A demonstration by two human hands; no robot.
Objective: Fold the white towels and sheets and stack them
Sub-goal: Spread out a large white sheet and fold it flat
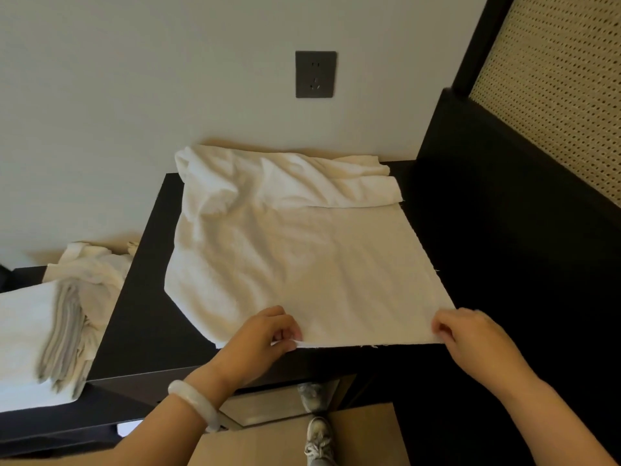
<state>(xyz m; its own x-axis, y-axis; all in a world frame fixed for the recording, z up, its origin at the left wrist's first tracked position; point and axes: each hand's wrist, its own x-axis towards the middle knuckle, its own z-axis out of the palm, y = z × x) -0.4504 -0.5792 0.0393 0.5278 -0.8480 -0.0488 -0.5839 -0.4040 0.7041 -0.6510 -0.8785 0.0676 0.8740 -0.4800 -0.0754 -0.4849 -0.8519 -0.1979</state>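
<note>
A white towel (pixel 295 250) lies spread over the black table (pixel 144 317), its far end bunched up against the wall. My left hand (pixel 265 338) pinches the towel's near edge at the table's front. My right hand (pixel 470 334) pinches the near right corner of the same edge. A flat white folded cloth (pixel 20 338) lies at the far left. On it and behind it sits a crumpled heap of white linen (pixel 94 274) with a grey fringed piece (pixel 64 334) hanging over it.
A dark wall socket (pixel 315 74) is above the table. A black frame with a woven cane panel (pixel 551 95) stands close on the right. Below the table edge I see a shoe (pixel 317 442) on the tan floor.
</note>
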